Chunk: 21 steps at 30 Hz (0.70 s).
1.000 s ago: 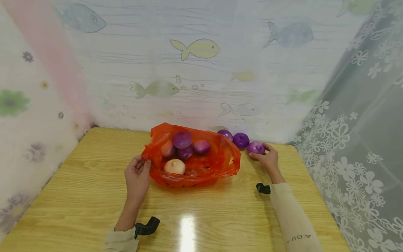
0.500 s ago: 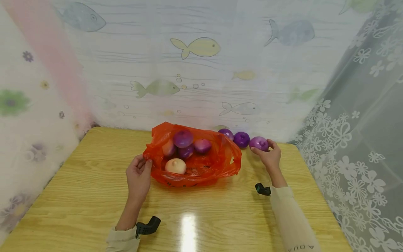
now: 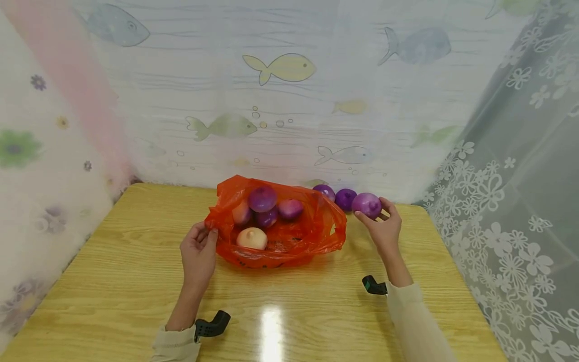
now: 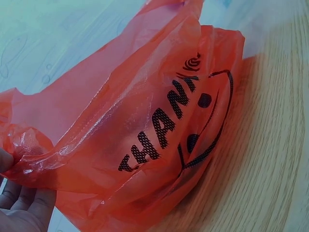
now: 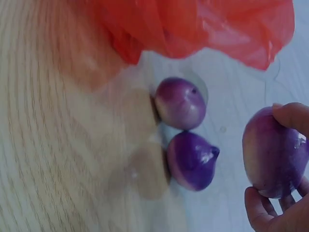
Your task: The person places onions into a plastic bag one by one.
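Black capitals (image 4: 159, 126) on the near side of the red plastic bag (image 4: 120, 111) read "THANK", then unclear lettering (image 4: 190, 64), beside a printed two-eyed face (image 4: 204, 100).

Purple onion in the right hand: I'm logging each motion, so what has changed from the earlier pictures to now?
The right hand has lifted the purple onion slightly, first shifting it right, then back left toward the red bag. Nothing was newly gripped or let go. Unchanged: the left hand holding the bag's edge, the onions inside it, and the two loose onions beside the bag.
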Each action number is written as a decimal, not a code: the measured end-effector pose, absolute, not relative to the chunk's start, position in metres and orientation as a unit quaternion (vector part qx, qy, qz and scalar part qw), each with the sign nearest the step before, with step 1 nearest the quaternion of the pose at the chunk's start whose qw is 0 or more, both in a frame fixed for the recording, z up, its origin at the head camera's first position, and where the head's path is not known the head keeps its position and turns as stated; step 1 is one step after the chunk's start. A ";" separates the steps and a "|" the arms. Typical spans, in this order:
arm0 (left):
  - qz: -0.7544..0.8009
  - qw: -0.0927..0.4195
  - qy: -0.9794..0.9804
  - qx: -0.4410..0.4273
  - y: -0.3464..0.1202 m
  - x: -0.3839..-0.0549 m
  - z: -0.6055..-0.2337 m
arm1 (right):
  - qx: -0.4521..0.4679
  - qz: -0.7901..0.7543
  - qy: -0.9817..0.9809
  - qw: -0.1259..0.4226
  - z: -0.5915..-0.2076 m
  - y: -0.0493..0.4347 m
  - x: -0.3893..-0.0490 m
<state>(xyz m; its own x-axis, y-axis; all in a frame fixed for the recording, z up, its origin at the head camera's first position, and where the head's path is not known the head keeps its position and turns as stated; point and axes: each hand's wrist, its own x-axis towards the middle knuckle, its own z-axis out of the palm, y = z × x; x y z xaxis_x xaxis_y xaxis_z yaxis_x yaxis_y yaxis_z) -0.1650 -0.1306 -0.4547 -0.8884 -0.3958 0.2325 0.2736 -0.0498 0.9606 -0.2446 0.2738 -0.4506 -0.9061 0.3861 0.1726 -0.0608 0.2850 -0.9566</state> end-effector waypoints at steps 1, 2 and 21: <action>-0.724 0.232 -0.648 0.046 -0.131 -0.165 -0.455 | -0.097 0.588 -0.779 0.195 -0.449 0.271 -0.242; -0.725 0.233 -0.647 0.045 -0.131 -0.165 -0.455 | -0.091 0.590 -0.777 0.200 -0.447 0.269 -0.240; -0.723 0.238 -0.647 0.052 -0.132 -0.164 -0.456 | 0.137 0.600 -0.731 0.295 -0.410 0.190 -0.185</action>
